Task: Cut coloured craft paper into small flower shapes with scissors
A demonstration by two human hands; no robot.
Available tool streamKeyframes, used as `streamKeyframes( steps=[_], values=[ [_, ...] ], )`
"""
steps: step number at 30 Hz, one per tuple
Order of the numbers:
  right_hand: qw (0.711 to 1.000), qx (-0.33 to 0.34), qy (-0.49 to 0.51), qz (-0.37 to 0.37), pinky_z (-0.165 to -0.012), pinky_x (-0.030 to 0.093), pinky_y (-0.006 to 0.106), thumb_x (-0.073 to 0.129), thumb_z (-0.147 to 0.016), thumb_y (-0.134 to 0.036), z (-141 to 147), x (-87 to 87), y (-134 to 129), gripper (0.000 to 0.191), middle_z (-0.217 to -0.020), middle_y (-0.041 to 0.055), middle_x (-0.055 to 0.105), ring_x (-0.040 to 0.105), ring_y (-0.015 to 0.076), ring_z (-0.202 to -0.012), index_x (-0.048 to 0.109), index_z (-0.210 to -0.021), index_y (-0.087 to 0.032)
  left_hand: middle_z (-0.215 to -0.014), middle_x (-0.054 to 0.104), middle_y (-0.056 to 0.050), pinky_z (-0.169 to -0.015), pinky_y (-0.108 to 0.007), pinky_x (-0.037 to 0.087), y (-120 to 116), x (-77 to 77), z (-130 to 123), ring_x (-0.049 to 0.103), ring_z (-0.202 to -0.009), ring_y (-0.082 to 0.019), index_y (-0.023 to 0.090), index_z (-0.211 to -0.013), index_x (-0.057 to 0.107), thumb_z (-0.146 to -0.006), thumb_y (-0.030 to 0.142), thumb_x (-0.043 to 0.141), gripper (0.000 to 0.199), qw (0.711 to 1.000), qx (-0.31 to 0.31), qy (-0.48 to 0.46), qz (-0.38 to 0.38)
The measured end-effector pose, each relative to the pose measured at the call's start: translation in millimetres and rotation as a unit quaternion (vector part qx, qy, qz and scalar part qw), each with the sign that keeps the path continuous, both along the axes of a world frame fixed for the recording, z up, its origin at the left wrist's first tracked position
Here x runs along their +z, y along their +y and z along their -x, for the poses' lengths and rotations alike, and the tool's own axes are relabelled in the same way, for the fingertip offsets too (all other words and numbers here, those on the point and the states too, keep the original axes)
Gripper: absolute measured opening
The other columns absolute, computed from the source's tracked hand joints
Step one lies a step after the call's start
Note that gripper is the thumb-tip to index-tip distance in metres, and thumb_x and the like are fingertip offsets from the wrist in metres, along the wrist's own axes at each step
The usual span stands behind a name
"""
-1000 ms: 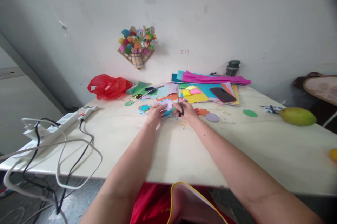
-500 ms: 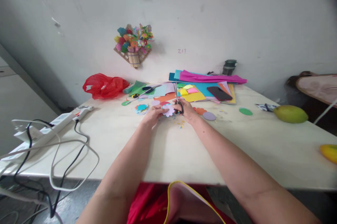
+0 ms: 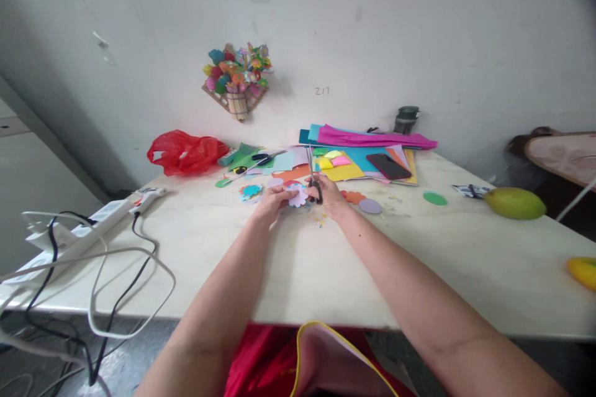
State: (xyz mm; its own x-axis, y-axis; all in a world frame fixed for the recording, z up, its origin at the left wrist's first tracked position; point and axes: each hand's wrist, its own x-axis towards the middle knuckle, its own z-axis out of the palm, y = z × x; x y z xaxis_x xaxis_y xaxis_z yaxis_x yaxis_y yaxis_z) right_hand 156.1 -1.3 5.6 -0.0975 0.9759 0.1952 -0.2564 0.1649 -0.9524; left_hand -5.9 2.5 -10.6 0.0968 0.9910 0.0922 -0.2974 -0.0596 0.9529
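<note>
At far left, a white power strip (image 3: 100, 222) with looping cables lies along the edge of a pale table (image 3: 307, 279). Next, further back, a crumpled red plastic bag (image 3: 189, 151); then, up on the wall, a bouquet of craft flowers (image 3: 237, 77). Nearer me are blue flower cut-outs (image 3: 251, 191).

Just right of these, I have the left hand (image 3: 270, 205) pinching a lilac flower (image 3: 297, 199) by its left side, fingers closed narrow. The flower is at the middle of the work area, between both hands. Black-handled scissors (image 3: 318, 189) come next, blades pointing away toward the wall; I cannot tell whether they are parted. The right hand (image 3: 331, 196) grips their handles, its fingertips at the flower's right edge.

I judge the step in hand to be handling the flower, with the scissors held aside. A next move calls for a steady left pinch and blades clear of the fingertips.

Further right lie an orange cut-out (image 3: 356, 198), a lilac disc (image 3: 370, 206), a phone (image 3: 388, 166) on stacked sheets, a green oval (image 3: 434, 198) and a green-yellow mango (image 3: 515, 203).
</note>
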Motion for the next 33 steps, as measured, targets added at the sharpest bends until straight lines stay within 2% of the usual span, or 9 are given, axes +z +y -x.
streamKeyframes(
  steps=[8, 12, 15, 23, 28, 33],
  values=[
    [1.000, -0.021, -0.008, 0.001, -0.048, 0.040, 0.022, 0.082, -0.046, -0.028, 5.0, -4.9, 0.8, 0.043, -0.059, -0.0073, 0.054, 0.052, 0.0087, -0.050, 0.058, -0.079, -0.018, -0.055, 0.063, -0.004, -0.048, -0.023, 0.039, -0.5, 0.0, -1.9, 0.055, -0.049, -0.012, 0.015, -0.052, 0.062, -0.045, 0.029, 0.089, 0.031, 1.000, 0.002, -0.008, 0.003],
    [1.000, -0.014, -0.014, 0.014, -0.039, 0.032, 0.019, 0.083, -0.046, -0.031, 4.2, -4.5, 0.5, 0.046, -0.057, -0.0066, 0.056, 0.054, 0.0099, -0.047, 0.056, -0.081, -0.019, -0.048, 0.056, -0.001, -0.044, -0.022, 0.033, 0.2, 0.3, -1.6, 0.046, -0.043, -0.008, 0.015, -0.048, 0.058, -0.046, 0.030, 0.088, 0.034, 0.999, 0.020, -0.010, -0.024],
    [0.998, 0.017, -0.037, 0.040, -0.033, 0.022, 0.017, 0.084, -0.051, -0.035, -0.5, -2.7, -0.5, 0.045, -0.056, -0.0033, 0.060, 0.055, 0.0110, -0.046, 0.055, -0.082, -0.018, -0.045, 0.051, 0.002, -0.042, -0.021, 0.028, 3.0, -1.0, 0.3, 0.042, -0.041, -0.006, 0.015, -0.048, 0.056, -0.048, 0.029, 0.088, 0.035, 0.998, 0.053, -0.022, -0.034],
    [0.980, 0.161, -0.109, 0.033, -0.031, 0.024, 0.016, 0.079, -0.064, -0.047, -15.6, 1.0, -5.1, 0.041, -0.062, 0.0019, 0.064, 0.058, 0.0095, -0.047, 0.056, -0.073, -0.015, -0.054, 0.056, 0.000, -0.045, -0.022, 0.037, 8.4, -4.6, 4.4, 0.052, -0.047, -0.010, 0.015, -0.057, 0.058, -0.052, 0.027, 0.087, 0.032, 0.992, 0.114, -0.060, 0.007],
    [0.967, 0.206, -0.148, 0.023, -0.032, 0.026, 0.016, 0.076, -0.064, -0.057, -20.9, 2.6, -5.0, 0.049, -0.060, 0.0020, 0.064, 0.059, 0.0104, -0.046, 0.057, -0.074, -0.014, -0.056, 0.058, 0.001, -0.046, -0.022, 0.040, 6.8, -1.8, 4.1, 0.053, -0.048, -0.010, 0.015, -0.060, 0.059, -0.050, 0.027, 0.087, 0.032, 0.990, 0.107, -0.088, 0.005],
    [0.955, 0.235, -0.183, 0.010, -0.031, 0.028, 0.016, 0.072, -0.068, -0.060, -23.7, -3.4, 0.3, 0.049, -0.059, 0.0019, 0.065, 0.059, 0.0103, -0.044, 0.058, -0.077, -0.014, -0.059, 0.063, -0.001, -0.048, -0.023, 0.045, 4.5, 1.6, 3.8, 0.057, -0.051, -0.011, 0.014, -0.063, 0.063, -0.047, 0.027, 0.088, 0.032, 0.990, 0.092, -0.108, 0.008]
  ],
)
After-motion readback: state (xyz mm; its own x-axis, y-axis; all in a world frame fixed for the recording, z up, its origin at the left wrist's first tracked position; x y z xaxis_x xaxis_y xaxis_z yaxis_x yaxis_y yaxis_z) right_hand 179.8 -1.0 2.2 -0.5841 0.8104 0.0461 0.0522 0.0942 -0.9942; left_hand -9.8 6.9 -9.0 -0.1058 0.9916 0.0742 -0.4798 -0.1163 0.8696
